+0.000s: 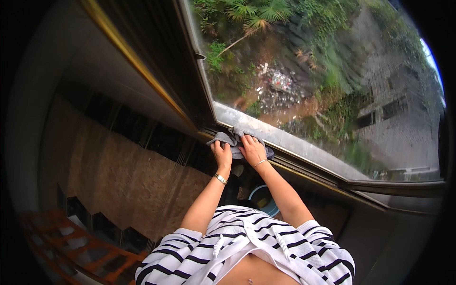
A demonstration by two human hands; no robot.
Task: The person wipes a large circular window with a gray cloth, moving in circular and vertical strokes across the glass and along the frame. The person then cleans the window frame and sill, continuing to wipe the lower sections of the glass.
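A grey cloth [239, 152] lies bunched over the lower track of a sliding window, close to the corner of its frame. My left hand [222, 155] grips the cloth's left end, its fingers curled into the folds. Beside it, my right hand [253, 149] presses the other part of the cloth with its fingers bent over it. The window track [302, 169] runs off to the right from under the cloth. Beyond it is a pale outer ledge [270, 126]. The folds hide whatever is beneath the cloth.
A light-blue basin [273, 208] stands on the floor below my right forearm. The glass pane [356, 89] rises at the right, with plants and a building outside. At the lower left is a staircase with a reddish-brown railing [107, 254]. A yellow trim strip [142, 67] edges the wall.
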